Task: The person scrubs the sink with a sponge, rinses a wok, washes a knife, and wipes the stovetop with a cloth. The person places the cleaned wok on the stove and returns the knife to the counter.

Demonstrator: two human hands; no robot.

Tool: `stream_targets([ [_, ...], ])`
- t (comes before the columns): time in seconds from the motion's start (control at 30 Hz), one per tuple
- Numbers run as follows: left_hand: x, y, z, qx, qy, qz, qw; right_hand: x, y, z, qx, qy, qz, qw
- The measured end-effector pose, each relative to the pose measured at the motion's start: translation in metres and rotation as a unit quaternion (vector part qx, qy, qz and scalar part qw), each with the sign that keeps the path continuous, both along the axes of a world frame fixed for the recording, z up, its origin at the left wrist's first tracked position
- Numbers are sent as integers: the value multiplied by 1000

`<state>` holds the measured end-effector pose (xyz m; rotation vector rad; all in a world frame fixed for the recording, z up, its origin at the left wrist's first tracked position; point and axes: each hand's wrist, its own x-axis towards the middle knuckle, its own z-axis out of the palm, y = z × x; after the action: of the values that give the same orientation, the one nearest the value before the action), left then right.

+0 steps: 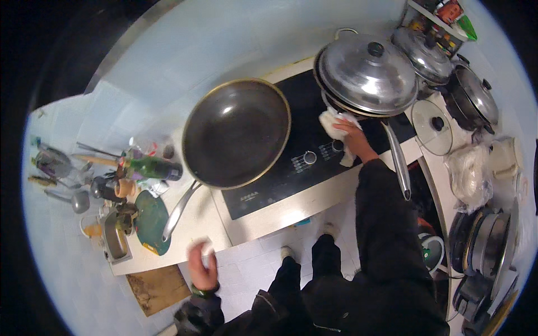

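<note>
My right hand (353, 136) presses a crumpled white cloth (334, 123) on the black glass cooktop (269, 189), just below the rim of a lidded pan (365, 75) and beside a control knob. To the left, a large dark wok (237, 134) stands over the cooktop's left part, its metal handle pointing down to the left. My left hand (203, 264) is blurred and held in front of the counter edge, fingers curled apart, touching nothing that I can see.
A green bottle (153, 168), utensils and a green cutting board (151, 218) crowd the left counter. The lidded pan's handle (397, 159) juts over the front edge. A glass lid (432, 127), lidded pots (473, 98) and a plastic bag (470, 174) lie right.
</note>
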<state>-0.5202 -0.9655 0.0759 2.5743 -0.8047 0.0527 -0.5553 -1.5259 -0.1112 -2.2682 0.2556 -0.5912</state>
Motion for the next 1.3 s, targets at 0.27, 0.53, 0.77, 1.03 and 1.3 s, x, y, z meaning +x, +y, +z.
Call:
stream_targets([
  [0.27,193,-53,20,140,429,78,889,-71,67,3,-54,34,-229,971],
  [0.53,161,-64,5,-121,727,-37,675,-76,152,10,-87,82,-289,950],
  [0.77,89,23,21,-244,745,-21,621,-32,288,4,-167,129,-208,955],
  [1.03,16,170,69,-280,702,80,650,25,419,21,-168,34,-22,985],
  [1.3,-39,237,88,-264,639,192,696,3,305,10,-231,160,-177,943],
])
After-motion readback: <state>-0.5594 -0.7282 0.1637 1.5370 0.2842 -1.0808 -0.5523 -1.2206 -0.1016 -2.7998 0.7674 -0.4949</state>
